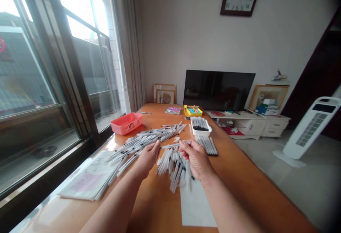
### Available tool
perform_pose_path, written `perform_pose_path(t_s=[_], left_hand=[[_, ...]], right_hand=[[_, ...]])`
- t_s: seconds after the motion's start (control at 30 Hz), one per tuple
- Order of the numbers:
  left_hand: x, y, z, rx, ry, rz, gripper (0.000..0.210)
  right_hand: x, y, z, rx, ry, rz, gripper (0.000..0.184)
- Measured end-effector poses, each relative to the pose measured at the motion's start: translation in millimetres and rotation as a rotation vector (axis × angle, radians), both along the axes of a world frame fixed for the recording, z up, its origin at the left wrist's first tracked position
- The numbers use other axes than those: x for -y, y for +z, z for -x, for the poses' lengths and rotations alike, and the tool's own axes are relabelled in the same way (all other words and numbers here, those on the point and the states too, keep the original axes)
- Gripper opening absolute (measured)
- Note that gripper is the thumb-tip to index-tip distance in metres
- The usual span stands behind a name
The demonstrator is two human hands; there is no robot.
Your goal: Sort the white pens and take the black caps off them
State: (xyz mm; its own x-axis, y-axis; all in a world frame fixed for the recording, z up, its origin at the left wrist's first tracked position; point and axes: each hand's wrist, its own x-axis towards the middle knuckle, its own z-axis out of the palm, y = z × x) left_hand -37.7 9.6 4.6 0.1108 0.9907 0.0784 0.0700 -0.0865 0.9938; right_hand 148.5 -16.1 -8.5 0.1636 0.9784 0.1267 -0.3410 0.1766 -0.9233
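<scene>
A slim translucent pen is held level between my two hands above the table. My left hand pinches its left end, and my right hand grips the right end. Left of my hands spreads a large heap of pens with black parts. Below them lies a smaller pile of clear pen pieces, some with black ends. Several pens lie in a neat row beyond my right hand. Behind that row, a white basket holds more pens. Small white pieces lie just beyond the held pen.
A pink basket stands at the table's left edge. A booklet lies near left, partly under pens; a white sheet lies near my right forearm. At the far end are a yellow box and a colourful book.
</scene>
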Motion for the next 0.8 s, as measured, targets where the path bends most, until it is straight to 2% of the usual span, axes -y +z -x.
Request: perform_pose_path(t_s=[0.07, 0.27, 0.37, 0.5, 0.67, 0.8], left_hand=[[-0.9, -2.6, -0.4, -0.007, -0.010, 0.019, 0.057], [-0.4, -2.7, -1.4, 0.177, -0.119, 0.017, 0.048], [1.1, -1.2, -1.4, 0.117, -0.114, -0.025, 0.049], [-0.7, -4.9, 0.2, -0.004, -0.085, 0.005, 0.059], [-5.0, -10.5, 1.4, 0.118, -0.114, 0.053, 0.047], [-3.1, -8.6, -0.3, 0.126, -0.161, 0.001, 0.041]], right_hand=[[0.3, 0.2, -0.8, -0.006, 0.001, -0.005, 0.032], [-1.2, -0.3, -5.6, -0.045, -0.038, 0.015, 0.032], [-1.4, 0.4, -6.0, -0.080, -0.015, 0.027, 0.032], [-0.9, 0.9, -4.7, -0.098, -0.006, 0.021, 0.032], [-1.7, -0.4, -6.8, -0.130, -0.039, 0.009, 0.032], [-1.3, -0.4, -7.4, -0.139, -0.027, 0.008, 0.031]])
